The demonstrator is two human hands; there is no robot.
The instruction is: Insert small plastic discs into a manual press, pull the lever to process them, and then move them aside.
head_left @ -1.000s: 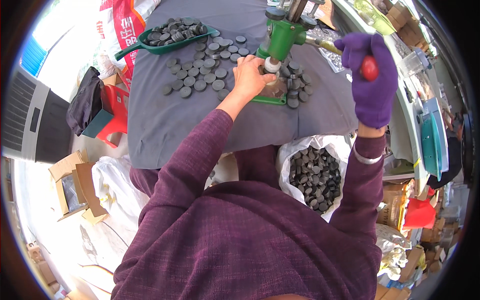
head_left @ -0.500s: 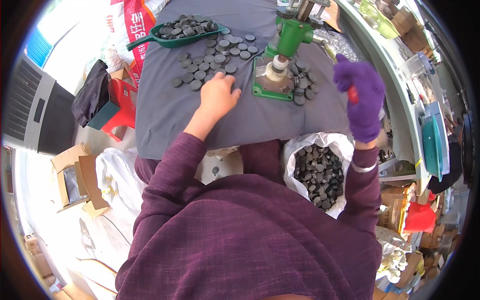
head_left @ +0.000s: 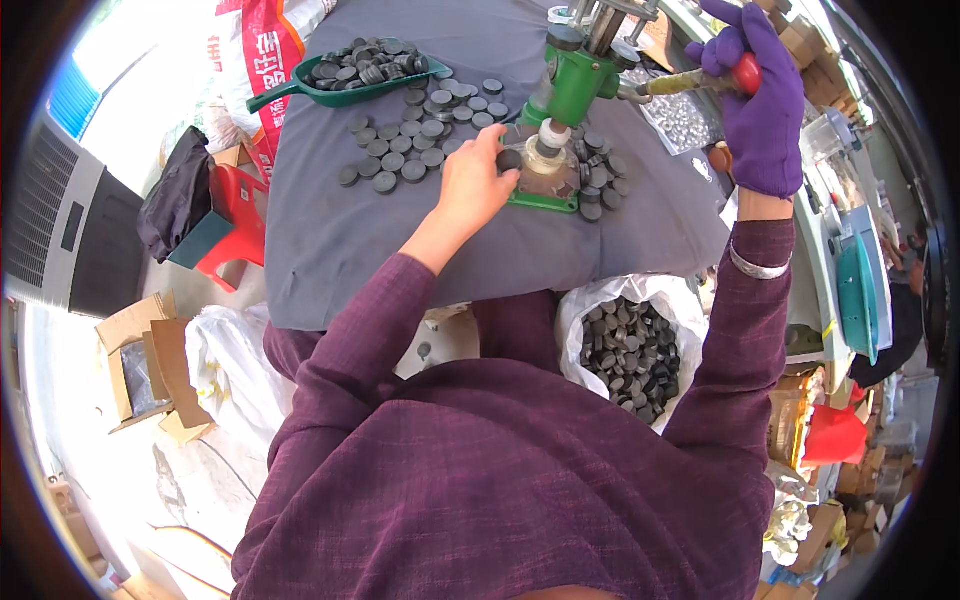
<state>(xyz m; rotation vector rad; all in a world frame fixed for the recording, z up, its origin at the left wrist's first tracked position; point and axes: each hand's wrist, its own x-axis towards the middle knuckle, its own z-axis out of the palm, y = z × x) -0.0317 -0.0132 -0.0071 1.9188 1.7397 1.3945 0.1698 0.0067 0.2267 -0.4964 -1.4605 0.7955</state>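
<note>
My bare left hand [head_left: 478, 182] pinches a dark grey round disc [head_left: 509, 160] between thumb and fingers, at the left side of the green hand press [head_left: 578, 88]. The disc is close to the press's round white-topped die [head_left: 552, 137]. In a purple glove, my right hand [head_left: 762, 105] is closed around the red knob [head_left: 747, 74] of the press lever [head_left: 685, 83], raised to the upper right. Loose grey discs [head_left: 395, 145] lie spread left of the press, and a smaller cluster of discs [head_left: 598, 175] lies against its right side.
A green scoop [head_left: 436, 68] heaped with discs sits at the back left of the grey-covered table [head_left: 350, 275]. An open white bag [head_left: 570, 345] full of discs stands below the front edge. At left are a red stool [head_left: 237, 215] and a cardboard box [head_left: 125, 325].
My left hand has moved right from the loose discs to the press, now with a disc in its fingers. My right hand has gone up and away, lifting the lever.
</note>
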